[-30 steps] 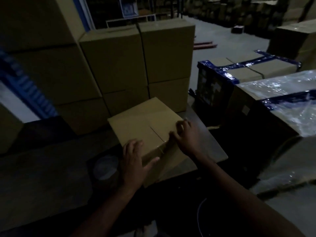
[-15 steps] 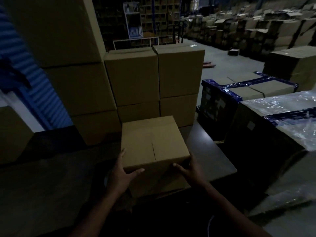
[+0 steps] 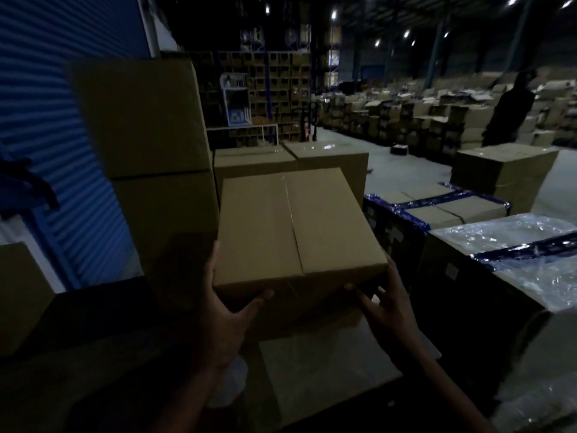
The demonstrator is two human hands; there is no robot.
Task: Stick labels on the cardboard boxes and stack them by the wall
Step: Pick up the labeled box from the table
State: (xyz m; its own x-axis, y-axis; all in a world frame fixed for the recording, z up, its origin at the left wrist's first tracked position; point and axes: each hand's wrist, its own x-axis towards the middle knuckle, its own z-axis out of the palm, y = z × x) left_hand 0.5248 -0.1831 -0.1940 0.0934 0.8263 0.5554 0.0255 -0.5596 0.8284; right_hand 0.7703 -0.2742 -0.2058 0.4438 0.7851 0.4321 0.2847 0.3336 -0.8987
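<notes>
A sealed brown cardboard box [image 3: 296, 226] is lifted off the table in front of me, its taped seam running away from me. My left hand [image 3: 229, 320] holds its near left side, thumb across the front face. My right hand [image 3: 387, 303] supports the near right bottom corner with fingers spread. Behind it stand two stacked boxes [image 3: 299, 160], and taller stacked boxes [image 3: 146, 126] rise at the left by the blue shutter wall [image 3: 59, 104]. No label is visible on the held box.
The dark table [image 3: 327, 364] lies below my hands, with a pale tape roll [image 3: 231, 382] near my left forearm. Plastic-wrapped pallets [image 3: 487, 232] crowd the right. A person in dark clothes [image 3: 509, 110] stands far right. Open grey floor [image 3: 402, 170] stretches behind.
I have raised the box from the table and my view has tilted up. Both hands slid from its top to its near lower edge.
</notes>
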